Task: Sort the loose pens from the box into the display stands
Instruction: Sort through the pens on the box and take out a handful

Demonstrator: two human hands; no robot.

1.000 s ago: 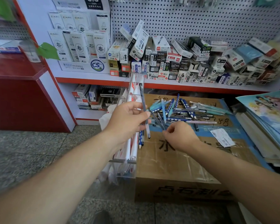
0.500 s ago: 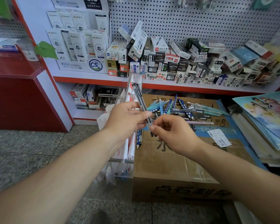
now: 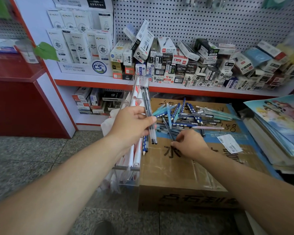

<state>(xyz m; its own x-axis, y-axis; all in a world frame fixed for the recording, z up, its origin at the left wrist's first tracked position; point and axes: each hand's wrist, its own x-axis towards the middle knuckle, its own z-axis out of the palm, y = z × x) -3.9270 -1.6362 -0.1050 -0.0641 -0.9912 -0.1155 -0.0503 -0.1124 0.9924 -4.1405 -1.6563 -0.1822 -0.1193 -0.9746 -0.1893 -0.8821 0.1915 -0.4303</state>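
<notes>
Right hand (image 3: pixel 190 146), back at the pile (image 3: pixel 193 116), pinches 1 pen (image 3: pixel 167 127); left hand's (image 3: pixel 131 126) fingers (image 3: pixel 143 119) clasp 2 pens (image 3: pixel 148 107).

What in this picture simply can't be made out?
Head view:
- Gripped pens: the left hand covers their middles.
- Dark pen: the right hand, pinching it, hides its near end.
- Display stand: partly behind the left arm.
- Shelf boxes near the right edge: blurred, labels unreadable.

taped cardboard box (image 3: pixel 185 167) sitting on a speckled floor (image 3: pixel 32 158), messy pile of pens (image 3: pixel 190 116) on its top, mostly blue and teal, white label (image 3: pixel 229 143) near its right edge, clear stand (image 3: pixel 129 167) just beside its left side, red-edged shelf (image 3: pixel 176 89) behind, crammed with little cartons (image 3: pixel 176 65)
</notes>
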